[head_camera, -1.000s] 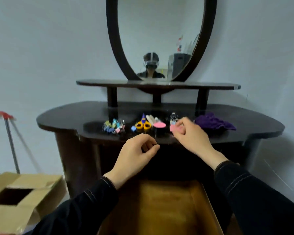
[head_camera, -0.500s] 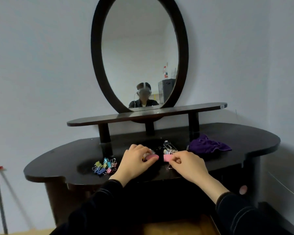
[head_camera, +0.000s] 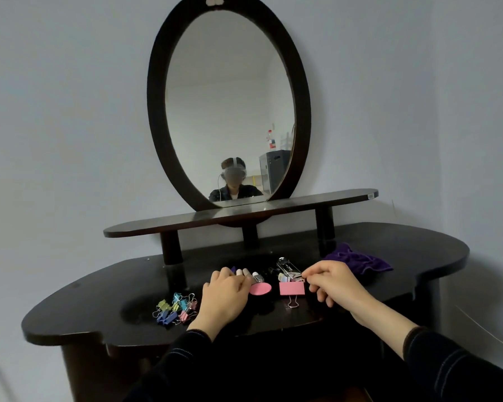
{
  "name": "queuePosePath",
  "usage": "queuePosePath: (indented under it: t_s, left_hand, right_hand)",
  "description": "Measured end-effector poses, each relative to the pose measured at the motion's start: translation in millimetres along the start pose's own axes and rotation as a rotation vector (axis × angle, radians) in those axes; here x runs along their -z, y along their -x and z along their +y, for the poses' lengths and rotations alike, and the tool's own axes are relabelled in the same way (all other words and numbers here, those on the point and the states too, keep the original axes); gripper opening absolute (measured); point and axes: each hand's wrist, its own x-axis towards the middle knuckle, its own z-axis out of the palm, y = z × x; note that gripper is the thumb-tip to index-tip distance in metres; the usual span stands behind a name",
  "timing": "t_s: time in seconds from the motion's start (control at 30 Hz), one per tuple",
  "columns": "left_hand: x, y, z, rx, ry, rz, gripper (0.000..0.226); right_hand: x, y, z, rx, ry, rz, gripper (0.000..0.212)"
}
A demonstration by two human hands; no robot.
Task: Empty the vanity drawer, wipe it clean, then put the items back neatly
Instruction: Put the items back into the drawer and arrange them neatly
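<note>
The large pink metal binder clip (head_camera: 292,288) lay on the dark glossy wooden vanity top (head_camera: 99,309). Your right hand (head_camera: 334,285) pinched its upper wire handle between thumb and forefinger, the other fingers loosely curled. Your left hand (head_camera: 224,297) lay curled over the round pink-topped black pot (head_camera: 260,289) and the small white-capped tubes (head_camera: 256,275); whether it gripped either, I could not tell. The drawer was out of view (presumably below the frame).

To my mind you would have done better to take the clip by its flat painted body, since a springy wire loop lets it swing. The heap of small coloured binder clips (head_camera: 176,309) looked apt to tangle by their loops, so a scoop suited them. The crumpled purple cloth (head_camera: 357,261), soft and nappy, lay near your right hand.
</note>
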Motion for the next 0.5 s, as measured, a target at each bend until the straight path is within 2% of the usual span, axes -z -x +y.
queuePosePath:
  t_s: [0.13,0.33,0.5]
  left_hand:
    - [-2.1,-6.0,0.5,0.039,-0.020,0.040,0.036]
    - [-2.2,-13.3,-1.7,0.126,0.123,0.087,0.047]
    - [-0.5,-11.5,2.9,0.189,0.141,0.093,0.048]
  right_hand:
    - [-2.4,-16.4,1.1,-0.030,-0.014,0.006,0.013]
    - [-16.6,-32.1,2.4,-0.008,-0.022,0.042,0.012]
    - [-18.4,-32.8,3.2,0.004,-0.046,0.050,0.014]
